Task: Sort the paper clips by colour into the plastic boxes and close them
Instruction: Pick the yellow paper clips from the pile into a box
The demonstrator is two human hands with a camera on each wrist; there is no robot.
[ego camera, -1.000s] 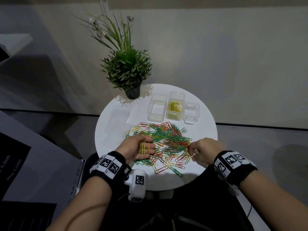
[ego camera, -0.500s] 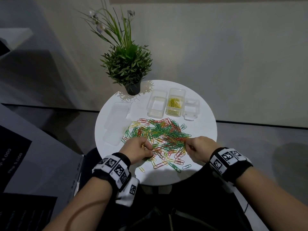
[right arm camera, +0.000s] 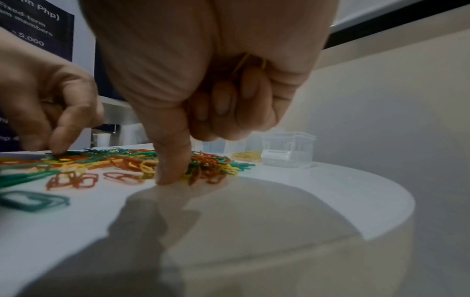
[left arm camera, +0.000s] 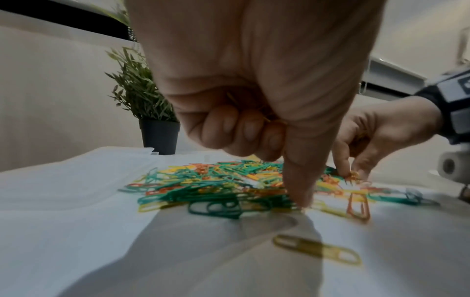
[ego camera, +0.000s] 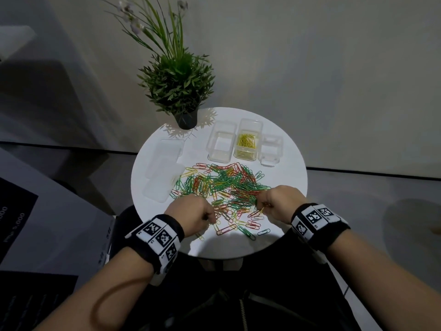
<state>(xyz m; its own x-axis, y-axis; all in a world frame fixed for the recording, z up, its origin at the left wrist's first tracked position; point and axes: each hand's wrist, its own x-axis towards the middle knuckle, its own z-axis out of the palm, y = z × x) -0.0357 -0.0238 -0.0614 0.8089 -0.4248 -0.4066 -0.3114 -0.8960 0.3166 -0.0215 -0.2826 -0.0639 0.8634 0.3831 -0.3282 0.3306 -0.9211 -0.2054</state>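
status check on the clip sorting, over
Left hand and right hand both hold yellow clips in curled fingers, index fingers down in the mixed pile. Middle box holds yellow clips; other two boxes look empty, lids off. Nothing blocking.

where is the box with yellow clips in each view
Head: yellow box, middle of three at the table's far edge.
Left wrist: not in view; the left hand blocks that side.
Right wrist: right of centre, behind the pile.
Shared landmark: the clip pile.
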